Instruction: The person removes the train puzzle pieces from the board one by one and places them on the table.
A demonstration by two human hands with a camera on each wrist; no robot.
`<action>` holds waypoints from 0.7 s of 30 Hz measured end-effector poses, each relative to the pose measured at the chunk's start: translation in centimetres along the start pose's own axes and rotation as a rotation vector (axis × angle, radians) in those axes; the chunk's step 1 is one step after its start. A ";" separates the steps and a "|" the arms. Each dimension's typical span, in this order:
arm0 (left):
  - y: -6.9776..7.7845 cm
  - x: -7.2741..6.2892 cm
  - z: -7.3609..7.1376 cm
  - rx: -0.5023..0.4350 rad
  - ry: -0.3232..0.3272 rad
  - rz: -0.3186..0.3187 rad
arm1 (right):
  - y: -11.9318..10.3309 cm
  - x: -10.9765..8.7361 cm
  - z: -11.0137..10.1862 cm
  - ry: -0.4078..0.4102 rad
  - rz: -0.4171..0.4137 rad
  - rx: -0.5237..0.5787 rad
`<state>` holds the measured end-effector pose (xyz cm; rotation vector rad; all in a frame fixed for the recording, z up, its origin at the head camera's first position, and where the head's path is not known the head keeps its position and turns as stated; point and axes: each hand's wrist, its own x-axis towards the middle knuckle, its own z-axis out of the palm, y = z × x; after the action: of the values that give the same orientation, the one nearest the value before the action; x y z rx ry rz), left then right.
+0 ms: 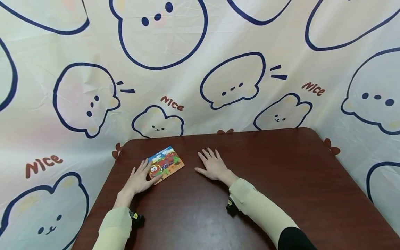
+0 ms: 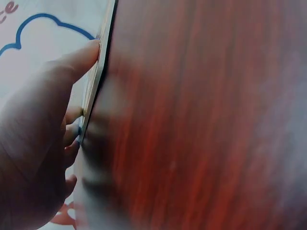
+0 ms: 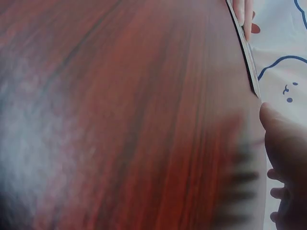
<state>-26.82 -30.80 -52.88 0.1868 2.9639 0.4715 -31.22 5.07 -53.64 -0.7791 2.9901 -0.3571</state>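
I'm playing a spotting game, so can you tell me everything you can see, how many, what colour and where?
Board: one, many colours, on the table, left of the middle
Table: one, dark reddish brown, in front of the person
Sheet: one, whitish, behind the table and at its sides
Animal drawings: over ten, dark blue outlines, on the sheet, some cut off
"Nice" words: three in the head view, brownish red, on the sheet
Wrist cameras: two, black, one at each wrist
Sleeves: two, pale yellow-green, black near the right elbow
Left hand: one, fingers touching the board
Right hand: one, apart from the board
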 end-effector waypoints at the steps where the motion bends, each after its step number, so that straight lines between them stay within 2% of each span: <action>1: 0.2 0.0 0.1 0.000 0.002 0.009 | -0.1 0.1 0.1 -0.008 -0.004 0.013; 9: 1.6 -0.3 0.9 -0.012 -0.001 0.079 | -1.0 0.8 0.9 -0.063 -0.027 0.059; 15: 2.6 -0.4 1.2 -0.015 -0.013 0.116 | -1.8 0.6 0.7 -0.067 -0.072 0.068; 21: 3.8 -0.2 1.3 -0.018 -0.027 0.151 | -1.7 0.6 0.3 -0.069 -0.108 0.125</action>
<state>-26.01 -26.88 -52.88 0.4137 2.9309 0.5097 -30.94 3.32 -53.51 -0.9215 2.8368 -0.5045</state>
